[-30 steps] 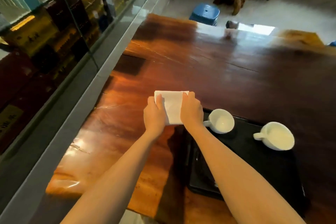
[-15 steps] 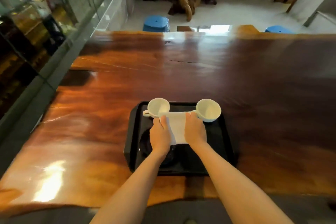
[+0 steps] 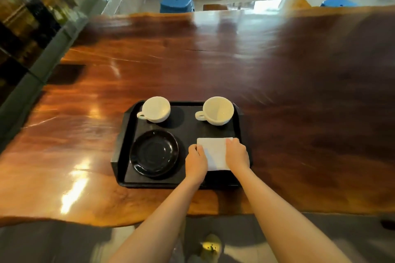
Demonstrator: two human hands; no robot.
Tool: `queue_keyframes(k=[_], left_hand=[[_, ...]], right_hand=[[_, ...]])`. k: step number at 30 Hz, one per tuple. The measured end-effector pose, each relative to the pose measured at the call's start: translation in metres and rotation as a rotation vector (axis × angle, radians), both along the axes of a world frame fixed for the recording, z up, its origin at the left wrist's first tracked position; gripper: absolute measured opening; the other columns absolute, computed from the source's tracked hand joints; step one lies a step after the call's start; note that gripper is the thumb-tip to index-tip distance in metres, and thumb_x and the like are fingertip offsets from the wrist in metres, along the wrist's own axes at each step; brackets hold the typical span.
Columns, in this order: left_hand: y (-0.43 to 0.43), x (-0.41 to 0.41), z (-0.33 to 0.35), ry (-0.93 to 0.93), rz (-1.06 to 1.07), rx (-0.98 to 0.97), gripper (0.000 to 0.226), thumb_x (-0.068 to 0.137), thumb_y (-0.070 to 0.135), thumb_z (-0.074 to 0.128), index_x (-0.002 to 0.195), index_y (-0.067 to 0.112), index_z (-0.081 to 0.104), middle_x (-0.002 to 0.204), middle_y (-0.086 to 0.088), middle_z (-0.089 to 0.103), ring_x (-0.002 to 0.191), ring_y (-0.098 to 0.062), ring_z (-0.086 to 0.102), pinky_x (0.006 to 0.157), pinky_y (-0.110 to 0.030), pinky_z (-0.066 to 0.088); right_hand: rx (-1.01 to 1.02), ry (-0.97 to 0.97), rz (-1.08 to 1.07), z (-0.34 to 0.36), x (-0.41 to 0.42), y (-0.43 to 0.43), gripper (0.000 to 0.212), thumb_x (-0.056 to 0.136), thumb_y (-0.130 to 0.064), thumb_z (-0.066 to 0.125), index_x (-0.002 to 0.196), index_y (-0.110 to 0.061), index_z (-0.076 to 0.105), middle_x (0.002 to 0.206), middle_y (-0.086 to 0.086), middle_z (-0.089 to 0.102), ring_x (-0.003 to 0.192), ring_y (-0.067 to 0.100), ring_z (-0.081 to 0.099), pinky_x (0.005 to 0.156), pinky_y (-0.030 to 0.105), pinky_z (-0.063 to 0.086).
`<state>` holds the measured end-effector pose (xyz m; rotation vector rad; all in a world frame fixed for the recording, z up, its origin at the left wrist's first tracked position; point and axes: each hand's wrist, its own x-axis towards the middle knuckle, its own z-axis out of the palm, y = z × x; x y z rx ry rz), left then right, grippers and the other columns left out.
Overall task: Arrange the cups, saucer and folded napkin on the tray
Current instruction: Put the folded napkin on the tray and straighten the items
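On the tray: we see both our hands at the lower right of the black tray [image 3: 125, 134], which lies on the wooden table [image 3: 277, 70].
Napkin: the white folded napkin [image 3: 214, 152] lies flat on the tray, below the right cup.
Left hand [image 3: 196, 161]: fingers curled onto the napkin's left edge.
Right hand [image 3: 237, 155]: fingers closed over its right edge.
Cups: the left white cup [image 3: 156, 109] and right white cup [image 3: 217, 110] stand upright along the tray's upper edge, handles pointing left.
Saucer: the black saucer [image 3: 154, 153] sits lower left, just beside our left hand.
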<state>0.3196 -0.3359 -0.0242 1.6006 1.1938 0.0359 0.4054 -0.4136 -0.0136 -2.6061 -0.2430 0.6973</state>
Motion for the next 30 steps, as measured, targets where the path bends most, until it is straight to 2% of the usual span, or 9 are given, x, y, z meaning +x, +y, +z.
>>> queue_keyframes(k=[2, 5, 7, 9, 12, 15, 18, 22, 30], left_hand=[[-0.006, 0.0, -0.007, -0.002, -0.042, 0.026, 0.039, 0.099, 0.021, 0.033, 0.136, 0.01, 0.038, 0.132, -0.012, 0.048, 0.11, -0.02, 0.05, 0.088, -0.03, 0.042], [-0.01, 0.002, -0.014, 0.06, -0.045, 0.085, 0.045, 0.097, 0.012, 0.037, 0.141, 0.01, 0.029, 0.136, -0.015, 0.038, 0.121, -0.027, 0.044, 0.098, -0.038, 0.043], [-0.011, 0.004, -0.015, 0.124, -0.072, 0.129, 0.05, 0.097, 0.012, 0.039, 0.144, 0.011, 0.024, 0.139, -0.015, 0.036, 0.127, -0.029, 0.037, 0.103, -0.043, 0.04], [-0.01, 0.003, -0.017, 0.159, -0.107, 0.169, 0.051, 0.097, 0.014, 0.042, 0.144, 0.012, 0.023, 0.14, -0.014, 0.038, 0.127, -0.03, 0.036, 0.103, -0.044, 0.04], [-0.004, -0.001, -0.019, 0.179, -0.136, 0.197, 0.054, 0.096, 0.014, 0.045, 0.145, 0.013, 0.023, 0.14, -0.013, 0.04, 0.126, -0.029, 0.036, 0.103, -0.043, 0.04], [-0.002, -0.003, -0.019, 0.193, -0.145, 0.196, 0.063, 0.095, 0.016, 0.048, 0.149, 0.011, 0.015, 0.149, -0.011, 0.031, 0.136, -0.029, 0.028, 0.11, -0.041, 0.031], [-0.003, -0.006, -0.017, 0.165, -0.126, 0.185, 0.067, 0.095, 0.014, 0.05, 0.149, 0.012, 0.011, 0.154, -0.008, 0.025, 0.142, -0.026, 0.021, 0.114, -0.038, 0.024], [-0.006, -0.013, -0.019, 0.088, -0.112, 0.154, 0.065, 0.095, 0.01, 0.048, 0.149, 0.013, 0.013, 0.154, -0.006, 0.024, 0.143, -0.022, 0.019, 0.115, -0.036, 0.022], [-0.002, -0.017, -0.013, 0.024, -0.114, 0.217, 0.062, 0.094, 0.011, 0.05, 0.148, 0.013, 0.019, 0.154, -0.006, 0.026, 0.141, -0.02, 0.024, 0.114, -0.031, 0.022]], right_hand=[[0.022, 0.045, 0.002, -0.009, 0.002, 0.002, 0.041, 0.101, -0.032, 0.024, 0.125, -0.007, 0.046, 0.122, 0.014, 0.056, 0.106, 0.029, 0.056, 0.077, 0.033, 0.041], [0.066, 0.066, 0.028, -0.028, -0.001, 0.006, 0.038, 0.099, -0.023, 0.034, 0.134, -0.009, 0.039, 0.127, 0.011, 0.048, 0.105, 0.025, 0.054, 0.076, 0.031, 0.044], [0.081, 0.103, 0.004, -0.034, -0.007, 0.006, 0.045, 0.097, -0.018, 0.04, 0.14, -0.01, 0.03, 0.133, 0.01, 0.04, 0.11, 0.023, 0.049, 0.075, 0.028, 0.043], [0.071, 0.088, -0.008, -0.037, -0.012, 0.004, 0.053, 0.095, -0.015, 0.046, 0.143, -0.009, 0.024, 0.137, 0.01, 0.035, 0.117, 0.022, 0.044, 0.083, 0.03, 0.045], [0.076, -0.019, 0.04, -0.04, -0.02, 0.002, 0.059, 0.09, -0.013, 0.055, 0.142, -0.009, 0.026, 0.136, 0.009, 0.035, 0.119, 0.022, 0.041, 0.091, 0.031, 0.046], [0.154, 0.007, -0.026, -0.043, -0.026, 0.002, 0.064, 0.087, -0.012, 0.06, 0.141, -0.011, 0.028, 0.136, 0.009, 0.036, 0.117, 0.021, 0.042, 0.092, 0.032, 0.049], [0.172, -0.018, -0.064, -0.043, -0.03, 0.001, 0.064, 0.087, -0.014, 0.061, 0.142, -0.011, 0.028, 0.135, 0.007, 0.036, 0.119, 0.021, 0.042, 0.091, 0.03, 0.049], [0.184, -0.068, -0.054, -0.045, -0.038, 0.0, 0.054, 0.088, -0.015, 0.061, 0.135, -0.013, 0.036, 0.131, 0.006, 0.041, 0.118, 0.019, 0.041, 0.088, 0.029, 0.049], [0.193, -0.038, 0.003, -0.042, -0.034, 0.001, 0.06, 0.091, -0.021, 0.057, 0.142, -0.014, 0.027, 0.138, 0.006, 0.036, 0.122, 0.019, 0.043, 0.089, 0.025, 0.046]])
